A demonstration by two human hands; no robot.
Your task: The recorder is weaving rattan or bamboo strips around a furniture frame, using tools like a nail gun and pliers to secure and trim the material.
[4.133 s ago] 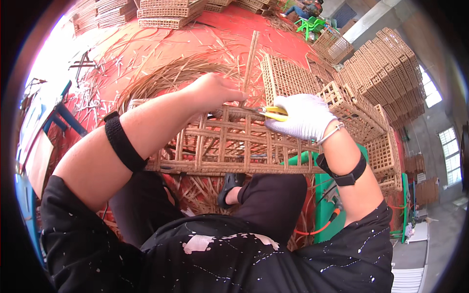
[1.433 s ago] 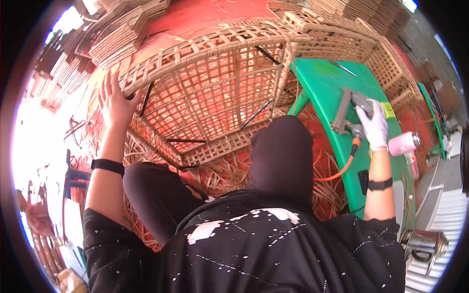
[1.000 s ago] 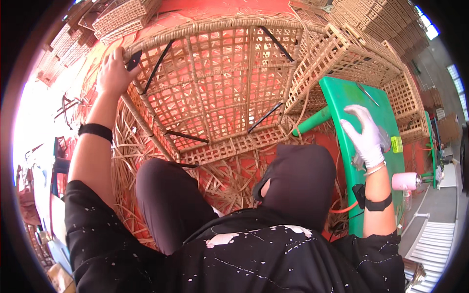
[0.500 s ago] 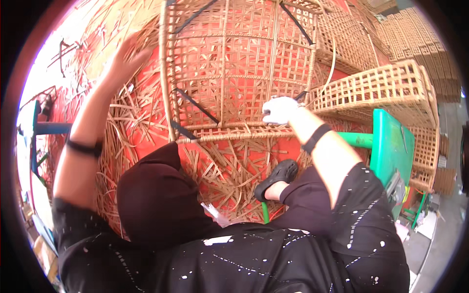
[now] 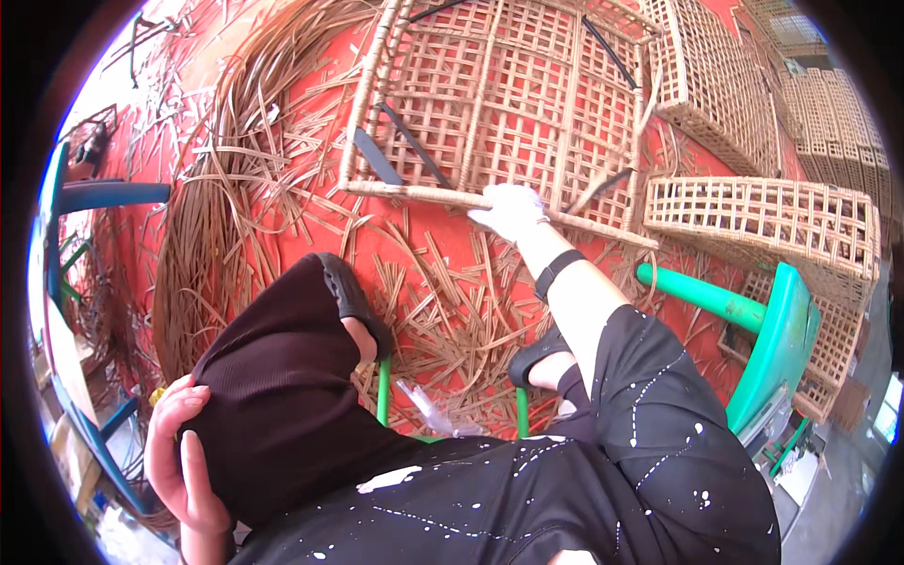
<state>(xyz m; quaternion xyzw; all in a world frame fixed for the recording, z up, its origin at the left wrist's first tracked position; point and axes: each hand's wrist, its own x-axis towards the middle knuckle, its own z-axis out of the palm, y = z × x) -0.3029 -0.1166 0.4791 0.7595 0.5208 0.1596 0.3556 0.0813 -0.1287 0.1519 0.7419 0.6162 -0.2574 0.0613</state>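
Note:
A large rectangular woven rattan basket frame (image 5: 532, 104) with dark straps at its corners stands ahead of me, its near rim tilted. My right hand (image 5: 513, 212), in a white glove, grips the middle of that near rim; its fingertips on the far side are partly hidden. Down at the left, my bare left hand (image 5: 184, 461) is beside my dark trouser leg (image 5: 273, 395), thumb and fingers apart and curved, with nothing visible between them.
Loose rattan strips (image 5: 226, 188) lie in a long bundle on the red floor (image 5: 311, 221), with short offcuts scattered about. Woven baskets (image 5: 767, 221) stand at the right, beside a green plastic stool (image 5: 777, 344). A blue metal frame (image 5: 113, 196) is at the left.
My left hand has come back from the far left down beside my leg. The basket has shifted right and turned, my right hand staying on its near rim. My left leg has swung, its shoe now showing.

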